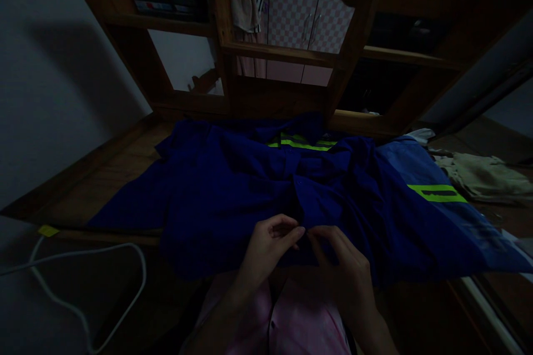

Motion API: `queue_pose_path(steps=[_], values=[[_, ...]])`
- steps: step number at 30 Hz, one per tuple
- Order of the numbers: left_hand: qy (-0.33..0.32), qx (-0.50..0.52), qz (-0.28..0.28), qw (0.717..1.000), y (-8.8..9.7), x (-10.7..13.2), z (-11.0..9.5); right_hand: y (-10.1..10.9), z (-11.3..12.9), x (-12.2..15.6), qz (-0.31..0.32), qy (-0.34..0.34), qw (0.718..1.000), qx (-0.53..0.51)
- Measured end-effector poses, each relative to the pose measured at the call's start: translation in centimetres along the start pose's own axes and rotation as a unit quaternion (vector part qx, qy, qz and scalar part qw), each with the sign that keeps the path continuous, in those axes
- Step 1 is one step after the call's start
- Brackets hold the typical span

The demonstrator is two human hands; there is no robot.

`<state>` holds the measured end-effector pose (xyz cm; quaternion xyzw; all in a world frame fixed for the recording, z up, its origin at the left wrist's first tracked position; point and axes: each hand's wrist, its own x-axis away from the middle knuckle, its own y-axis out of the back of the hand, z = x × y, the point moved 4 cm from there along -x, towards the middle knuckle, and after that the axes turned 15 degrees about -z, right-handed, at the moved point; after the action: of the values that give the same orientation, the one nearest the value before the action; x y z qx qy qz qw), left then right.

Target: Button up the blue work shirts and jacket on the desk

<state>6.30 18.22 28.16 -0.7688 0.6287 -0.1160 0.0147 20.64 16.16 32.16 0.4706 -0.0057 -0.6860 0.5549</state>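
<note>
A dark blue work jacket (216, 188) lies spread over the wooden surface, its near edge hanging over the front. Both hands meet at the jacket's front opening, close to the near edge. My left hand (268, 247) is closed, its thumb and fingers pinching the fabric edge. Opposite it, my right hand (345, 263) pinches the same edge between thumb and fingertips. The fingertips nearly touch; any small fastener between them is too dark to make out. A yellow-green reflective strip (308, 144) shows near the far side of the jacket.
Wooden shelving (278, 94) with openings rises behind the jacket. At the right lies a lighter blue garment (403, 161) with a reflective band, and beyond it a beige cloth (487, 175). A white cable (83, 252) loops at the lower left beside the wall (54, 77).
</note>
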Motion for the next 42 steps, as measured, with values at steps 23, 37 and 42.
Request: queue_pose_path(steps=[23, 37, 42], values=[[-0.008, 0.022, -0.019, 1.0, 0.5, 2.2, -1.0, -0.3, -1.7, 0.8, 0.017, -0.307, 0.926, -0.219], [-0.095, -0.047, -0.05, 0.993, -0.1, 3.1, -1.0, -0.4, -2.2, 1.3, 0.044, -0.389, 0.872, -0.293], [-0.09, -0.05, -0.049, 0.994, -0.1, 3.3, -0.8, 0.0, -2.0, 1.5, 0.044, -0.378, 0.882, -0.277]])
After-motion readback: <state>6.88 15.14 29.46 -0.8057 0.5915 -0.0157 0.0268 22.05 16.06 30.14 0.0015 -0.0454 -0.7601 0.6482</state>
